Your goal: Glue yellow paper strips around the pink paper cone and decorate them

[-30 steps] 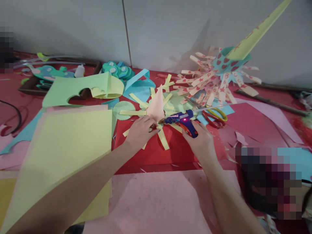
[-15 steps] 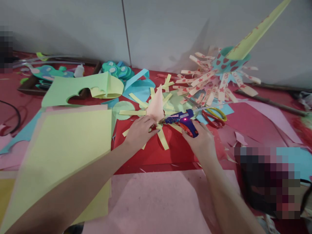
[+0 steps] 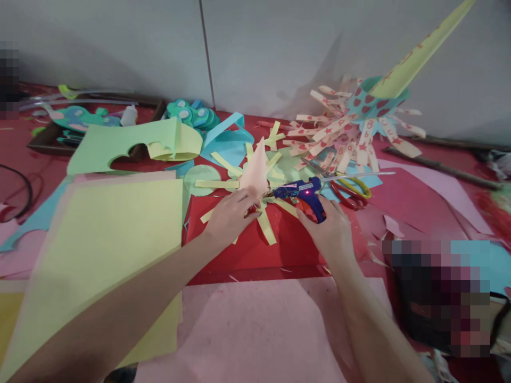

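My right hand (image 3: 331, 223) is wrapped round the handle of a blue glue gun (image 3: 303, 189) with a red light lit and a clear glue stick jutting from its back. Its nozzle points left at the base of a pale pink paper cone (image 3: 255, 167). The fingers of my left hand (image 3: 231, 213) close on the cone's lower edge. Around the cone, yellow paper strips (image 3: 266, 226) spread out like rays. Under them lies a red sheet (image 3: 255, 255). The glue at the nozzle tip is too small to make out.
Yellow sheets (image 3: 120, 229) lie at left, pink paper (image 3: 247, 330) in front. Red-and-yellow scissors (image 3: 351, 191) rest behind my right hand. A finished-looking paper hat with a tall cone (image 3: 375, 101) stands at back right. A wooden tray (image 3: 48, 142) sits at back left.
The glue gun has tilted slightly and moved a little right, so its glue stick now points more level. My left hand stays on the cone.
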Demonstrator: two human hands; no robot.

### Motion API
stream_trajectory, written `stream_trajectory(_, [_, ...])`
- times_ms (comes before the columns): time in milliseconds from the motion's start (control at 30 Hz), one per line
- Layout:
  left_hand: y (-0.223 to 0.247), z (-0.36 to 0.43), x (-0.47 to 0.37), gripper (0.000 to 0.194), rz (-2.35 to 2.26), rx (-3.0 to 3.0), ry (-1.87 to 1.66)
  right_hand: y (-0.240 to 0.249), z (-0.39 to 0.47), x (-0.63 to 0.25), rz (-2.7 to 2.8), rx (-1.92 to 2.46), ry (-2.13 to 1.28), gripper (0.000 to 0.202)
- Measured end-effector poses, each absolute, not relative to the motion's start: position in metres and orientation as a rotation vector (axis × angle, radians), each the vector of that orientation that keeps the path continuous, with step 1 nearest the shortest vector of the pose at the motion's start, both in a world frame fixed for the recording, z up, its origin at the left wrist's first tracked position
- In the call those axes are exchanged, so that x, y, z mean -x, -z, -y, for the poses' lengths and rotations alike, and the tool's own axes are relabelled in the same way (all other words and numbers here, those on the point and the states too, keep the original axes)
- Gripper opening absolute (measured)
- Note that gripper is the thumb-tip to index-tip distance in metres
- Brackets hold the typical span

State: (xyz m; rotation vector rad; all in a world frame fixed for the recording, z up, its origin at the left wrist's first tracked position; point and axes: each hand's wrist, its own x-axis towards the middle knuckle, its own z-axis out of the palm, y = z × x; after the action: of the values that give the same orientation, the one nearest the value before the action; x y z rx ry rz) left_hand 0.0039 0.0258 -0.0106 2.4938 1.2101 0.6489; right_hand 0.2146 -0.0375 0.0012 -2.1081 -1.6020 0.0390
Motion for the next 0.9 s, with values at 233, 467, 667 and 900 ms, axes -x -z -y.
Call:
stream_trajectory(233, [0.011, -0.0252, -0.0028, 0.008, -1.107, -2.592, -0.78, -0.0022, 0.0371, -0.2143, 1.568, 2.091, -0.019, 0.046])
stream_trajectory(467, [0.0085, -0.0246, -0.004, 0.019, -1.193, -2.488, -0.814, -0.0029, 0.0367, -0.2147, 1.57, 2.106, -0.051, 0.044])
stream_trajectory(667, [0.0088, -0.0255, -0.0036, 0.032, -1.276, -2.401, -0.843, -0.0039, 0.0366, -0.2144, 1.564, 2.106, -0.056, 0.043])
stream_trajectory(900, [0.0102, -0.0267, -0.0038, 0.02, -1.285, -2.466, -0.587, -0.0047, 0.037, -0.2138, 1.551, 2.102, -0.073, 0.043])
